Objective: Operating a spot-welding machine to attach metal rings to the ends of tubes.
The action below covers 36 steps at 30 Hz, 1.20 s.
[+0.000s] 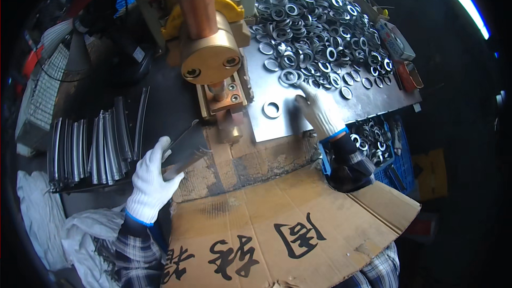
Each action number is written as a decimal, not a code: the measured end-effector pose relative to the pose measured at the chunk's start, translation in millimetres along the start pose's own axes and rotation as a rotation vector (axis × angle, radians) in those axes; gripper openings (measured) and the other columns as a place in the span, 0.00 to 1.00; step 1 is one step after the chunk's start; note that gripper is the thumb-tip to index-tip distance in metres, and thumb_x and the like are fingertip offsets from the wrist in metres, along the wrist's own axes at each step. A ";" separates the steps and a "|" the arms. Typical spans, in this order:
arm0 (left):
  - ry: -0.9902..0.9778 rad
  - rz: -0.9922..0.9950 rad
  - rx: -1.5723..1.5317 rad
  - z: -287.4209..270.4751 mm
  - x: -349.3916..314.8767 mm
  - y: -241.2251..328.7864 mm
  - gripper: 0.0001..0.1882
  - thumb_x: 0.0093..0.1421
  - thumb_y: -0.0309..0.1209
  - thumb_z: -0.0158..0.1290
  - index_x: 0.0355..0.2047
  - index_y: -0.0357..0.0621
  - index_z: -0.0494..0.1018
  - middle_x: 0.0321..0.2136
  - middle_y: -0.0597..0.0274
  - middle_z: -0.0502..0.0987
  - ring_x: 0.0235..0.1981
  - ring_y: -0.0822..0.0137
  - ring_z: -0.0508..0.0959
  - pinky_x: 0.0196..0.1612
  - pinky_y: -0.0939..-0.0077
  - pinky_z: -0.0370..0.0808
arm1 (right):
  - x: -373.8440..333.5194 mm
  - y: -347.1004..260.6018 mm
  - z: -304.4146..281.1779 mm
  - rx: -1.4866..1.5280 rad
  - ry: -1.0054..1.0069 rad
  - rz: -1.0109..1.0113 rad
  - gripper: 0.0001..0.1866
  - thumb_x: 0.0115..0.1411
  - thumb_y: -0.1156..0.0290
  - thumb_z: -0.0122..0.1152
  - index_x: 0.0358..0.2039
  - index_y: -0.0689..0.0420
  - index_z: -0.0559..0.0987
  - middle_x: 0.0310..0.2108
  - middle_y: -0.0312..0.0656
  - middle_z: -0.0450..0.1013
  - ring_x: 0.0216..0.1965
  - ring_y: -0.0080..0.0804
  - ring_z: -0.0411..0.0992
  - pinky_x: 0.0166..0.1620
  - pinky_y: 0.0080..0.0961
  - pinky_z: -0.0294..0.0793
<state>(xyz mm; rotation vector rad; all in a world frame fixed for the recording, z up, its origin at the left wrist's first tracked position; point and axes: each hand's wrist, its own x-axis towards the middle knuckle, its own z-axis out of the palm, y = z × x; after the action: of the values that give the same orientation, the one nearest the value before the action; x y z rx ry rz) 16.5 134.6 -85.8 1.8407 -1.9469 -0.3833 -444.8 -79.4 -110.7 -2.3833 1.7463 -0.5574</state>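
Brown cardboard point(341, 229) at 6 o'clock gives way to a metal sheet point(378, 104) at 2 and a dark room point(464, 106) beyond. At 8 the left hand point(152, 184), fingers partly closed, grips a blurred grey metal strip point(188, 163), its long axis tilted toward 2. At 3 a blue crate point(324, 161) holds metal rings point(380, 146); past it, the right hand point(320, 111), fingers half bent, nears a ring pile point(304, 37), any hold I cannot tell

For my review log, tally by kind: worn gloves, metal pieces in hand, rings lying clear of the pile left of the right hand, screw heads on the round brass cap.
White gloves, on left hand and right hand: 2
Dark metal piece, blurred: 1
Lone ring: 1
Screw heads: 2
Total: 6
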 end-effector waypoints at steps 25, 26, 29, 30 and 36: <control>-0.331 0.185 0.420 -37.0 108.6 45.2 0.24 0.65 0.29 0.64 0.61 0.40 0.77 0.50 0.41 0.87 0.51 0.38 0.89 0.53 0.45 0.87 | -13.3 -119.9 -9.9 1.409 -0.389 -0.068 0.51 0.68 0.66 0.80 0.85 0.61 0.61 0.79 0.50 0.68 0.77 0.36 0.69 0.77 0.34 0.69; -0.366 0.147 0.416 -36.4 108.5 44.1 0.24 0.65 0.29 0.64 0.61 0.40 0.77 0.49 0.40 0.87 0.51 0.38 0.89 0.53 0.44 0.87 | -10.2 -125.2 -3.3 1.379 -0.407 -0.115 0.54 0.67 0.63 0.81 0.85 0.62 0.59 0.81 0.51 0.66 0.80 0.38 0.65 0.79 0.36 0.66; -0.393 0.134 0.394 -34.7 109.4 36.0 0.22 0.66 0.31 0.63 0.60 0.42 0.76 0.48 0.42 0.87 0.49 0.37 0.88 0.52 0.43 0.86 | -12.2 -127.2 2.2 1.434 -0.499 -0.097 0.55 0.68 0.61 0.81 0.85 0.64 0.58 0.82 0.53 0.64 0.82 0.41 0.62 0.82 0.38 0.62; -0.383 0.166 0.381 -33.9 108.5 33.8 0.20 0.67 0.32 0.62 0.58 0.45 0.75 0.47 0.44 0.86 0.48 0.37 0.88 0.50 0.42 0.85 | -14.7 -129.0 1.3 1.432 -0.506 -0.099 0.55 0.68 0.61 0.81 0.85 0.64 0.58 0.82 0.53 0.64 0.82 0.41 0.62 0.82 0.38 0.62; -0.402 0.192 0.321 -27.4 106.6 25.5 0.20 0.67 0.32 0.62 0.57 0.43 0.75 0.44 0.42 0.85 0.45 0.36 0.87 0.47 0.43 0.85 | -19.8 -138.8 -5.5 1.446 -0.470 -0.099 0.46 0.73 0.66 0.73 0.84 0.65 0.61 0.78 0.48 0.70 0.76 0.34 0.69 0.77 0.35 0.67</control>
<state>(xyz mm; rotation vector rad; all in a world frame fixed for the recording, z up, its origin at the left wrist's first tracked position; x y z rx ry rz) 4.9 33.4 -37.1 1.8487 -2.5635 -0.4247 -328.2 -15.8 -65.3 -1.3313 0.5569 -0.7804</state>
